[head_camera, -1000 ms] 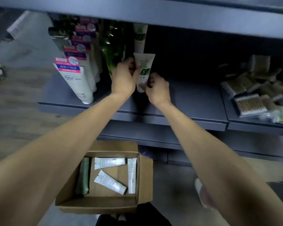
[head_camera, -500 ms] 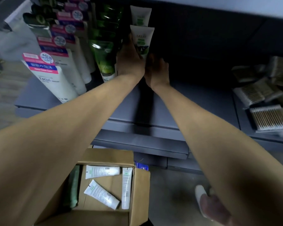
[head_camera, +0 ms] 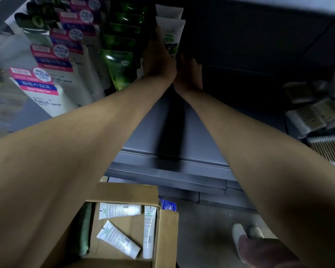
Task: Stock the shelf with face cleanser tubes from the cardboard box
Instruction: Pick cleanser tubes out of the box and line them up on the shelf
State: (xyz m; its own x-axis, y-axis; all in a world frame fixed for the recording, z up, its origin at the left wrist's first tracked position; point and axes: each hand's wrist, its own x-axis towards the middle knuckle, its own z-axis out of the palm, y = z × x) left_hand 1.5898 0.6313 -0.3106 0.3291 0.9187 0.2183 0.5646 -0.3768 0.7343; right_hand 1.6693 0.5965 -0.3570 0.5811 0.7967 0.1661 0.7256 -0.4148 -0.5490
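Head view leaves both sets of fingers in deep shadow: the left hand [head_camera: 159,59] lies against the left side of a white-and-green cleanser tube [head_camera: 170,35] standing on the shelf [head_camera: 182,132] toward 12 o'clock, and whether it grasps or only touches I cannot tell. Just at its 3 o'clock, the right hand [head_camera: 189,74] sits at the tube's foot, grip unreadable. Down at 6 o'clock, the cardboard box [head_camera: 166,238], cut by the frame edge, holds three white tubes [head_camera: 118,238].
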